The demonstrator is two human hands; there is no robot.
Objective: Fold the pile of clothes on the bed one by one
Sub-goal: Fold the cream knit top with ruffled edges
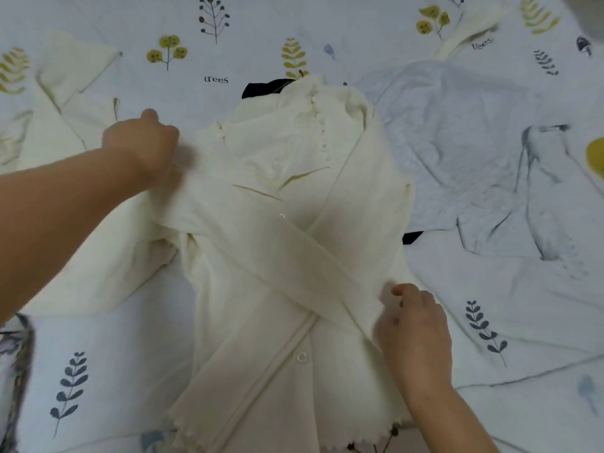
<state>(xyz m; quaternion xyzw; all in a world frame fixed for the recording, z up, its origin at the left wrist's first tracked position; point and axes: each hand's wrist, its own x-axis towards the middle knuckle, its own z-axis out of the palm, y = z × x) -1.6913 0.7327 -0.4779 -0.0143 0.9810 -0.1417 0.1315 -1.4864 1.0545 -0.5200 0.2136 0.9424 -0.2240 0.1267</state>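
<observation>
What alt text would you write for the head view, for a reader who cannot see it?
Two hands fold a cream cardigan on a leaf-print sheet: the left hand grips one sleeve near the shoulder, and the right hand pinches the end of a sleeve laid across the front. A pale grey garment lies to the right, another cream one to the left.

Printed bed sheet (248, 44) under my work.

I see a white sheet with yellow and dark leaf and tree sprigs, the word "trees" (216, 79) printed near the top middle, and the same word, blurred, at the upper right.
</observation>
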